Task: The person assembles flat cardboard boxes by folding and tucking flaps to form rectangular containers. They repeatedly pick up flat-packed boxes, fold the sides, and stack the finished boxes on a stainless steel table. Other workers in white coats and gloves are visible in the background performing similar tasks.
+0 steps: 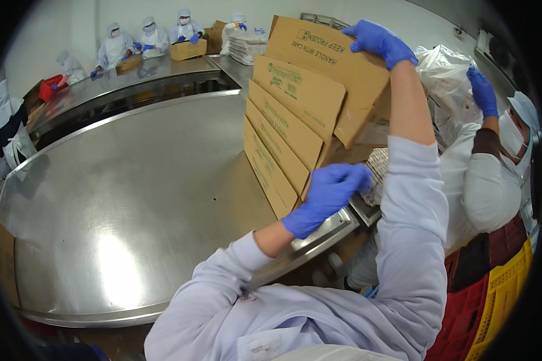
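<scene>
Up high, the right hand (pixel 380 45) pinches the tallest box (pixel 328 72) by its top edge! The left hand (pixel 330 195) curls low beside the boxes (pixel 283 129); whether it grips, I can't tell. They lean at the counter (pixel 150 186)'s right side. Tight on the right, a co-worker (pixel 485 189) lifts a clear bag (pixel 445 75), crates (pixel 503 295) standing nearer; a pile of packs (pixel 247 47) sits far behind.

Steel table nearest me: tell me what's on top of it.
Overlapping cardboard pieces stand on the right side of the steel table, the right hand gripping the top edge of the rearmost. The tabletop directly beneath them is covered and cannot be seen.
</scene>
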The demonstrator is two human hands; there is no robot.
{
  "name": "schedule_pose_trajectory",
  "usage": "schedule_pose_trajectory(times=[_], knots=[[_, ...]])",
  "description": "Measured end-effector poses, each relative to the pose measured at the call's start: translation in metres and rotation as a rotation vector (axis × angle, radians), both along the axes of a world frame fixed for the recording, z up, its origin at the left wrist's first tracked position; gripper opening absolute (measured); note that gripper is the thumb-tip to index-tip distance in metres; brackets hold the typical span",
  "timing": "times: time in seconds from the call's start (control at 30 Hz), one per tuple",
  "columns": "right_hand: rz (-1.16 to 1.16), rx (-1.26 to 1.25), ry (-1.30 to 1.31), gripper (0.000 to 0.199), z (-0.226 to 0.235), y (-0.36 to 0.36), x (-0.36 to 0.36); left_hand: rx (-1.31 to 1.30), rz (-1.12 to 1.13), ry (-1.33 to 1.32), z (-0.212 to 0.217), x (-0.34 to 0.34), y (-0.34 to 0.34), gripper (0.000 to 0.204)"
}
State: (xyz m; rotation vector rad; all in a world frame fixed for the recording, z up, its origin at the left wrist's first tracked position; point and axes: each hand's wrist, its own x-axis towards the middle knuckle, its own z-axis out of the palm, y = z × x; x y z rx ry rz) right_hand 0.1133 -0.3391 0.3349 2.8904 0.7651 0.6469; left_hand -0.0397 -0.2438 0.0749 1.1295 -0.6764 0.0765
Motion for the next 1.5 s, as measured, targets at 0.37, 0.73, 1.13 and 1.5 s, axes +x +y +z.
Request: schedule_pose_trajectory(times=[0.37,0.73,1.13,1.5], knots=[[-0.073,-0.247,-0.150,0.027,0.011,0.062,0.033,0.600,1.000,-0.474,0.053,0.091,0.010,0.111],[-0.151,-0.181,-0.148,0.027,-0.014,0.110,0.002,0.606,1.025,-0.473,0.042,0.094,0.016,0.103],[0.302,0.784,-0.088,0.061,-0.404,-0.020,-0.071,0.679,0.896,-0.362,-0.024,0.069,0.029,0.117],[0.147,0.498,0.038,0.114,-0.544,-0.030,-0.073,0.665,0.752,-0.335,-0.123,0.099,0.041,0.120]])
